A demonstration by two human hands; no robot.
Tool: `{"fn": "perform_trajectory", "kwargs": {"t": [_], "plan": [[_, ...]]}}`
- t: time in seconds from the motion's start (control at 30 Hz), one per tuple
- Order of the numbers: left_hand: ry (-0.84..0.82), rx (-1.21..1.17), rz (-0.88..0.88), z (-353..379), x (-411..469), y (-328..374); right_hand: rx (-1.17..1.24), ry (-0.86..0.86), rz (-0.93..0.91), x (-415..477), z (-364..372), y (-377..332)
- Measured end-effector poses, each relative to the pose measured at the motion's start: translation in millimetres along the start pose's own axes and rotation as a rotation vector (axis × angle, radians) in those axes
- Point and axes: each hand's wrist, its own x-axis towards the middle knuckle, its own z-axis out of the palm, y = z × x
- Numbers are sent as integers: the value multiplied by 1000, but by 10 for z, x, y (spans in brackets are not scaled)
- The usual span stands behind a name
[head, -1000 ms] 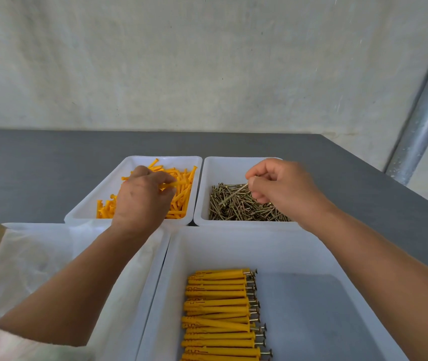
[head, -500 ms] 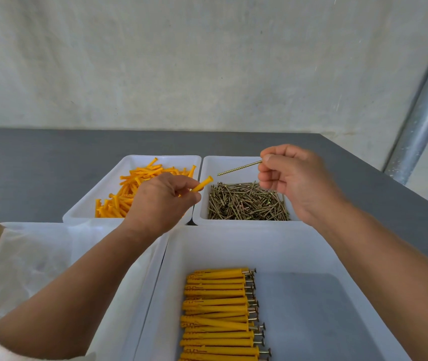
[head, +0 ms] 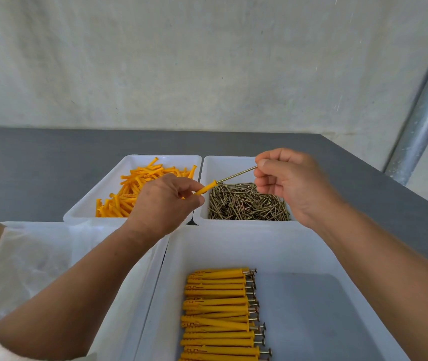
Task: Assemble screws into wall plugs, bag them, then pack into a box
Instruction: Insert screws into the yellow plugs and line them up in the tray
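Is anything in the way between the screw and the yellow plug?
Nothing visible. The screw in the right hand points straight at the plug in the left hand, its tip at the plug's end.

A bare workshop packing station: rough concrete wall [head: 207, 61], metal pipe [head: 426, 113], grey surface [head: 25, 165] carrying white bins [head: 163, 158] of loose screws [head: 246, 204] and orange wall plugs [head: 129, 194]
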Motion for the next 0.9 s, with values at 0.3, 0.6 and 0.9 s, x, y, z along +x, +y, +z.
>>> {"fn": "perform_trajectory", "kwargs": {"t": [0.3, 0.6, 0.9], "plan": [[-78, -25, 63, -9, -31, 77, -183, -74, 64, -3, 3, 62], [-137, -27, 99, 19, -62, 94, -454, -174, 110, -25, 7, 84], [-170, -23, 110, 27, -81, 120, -677, -311, 23, -86, 56, 63]]}}
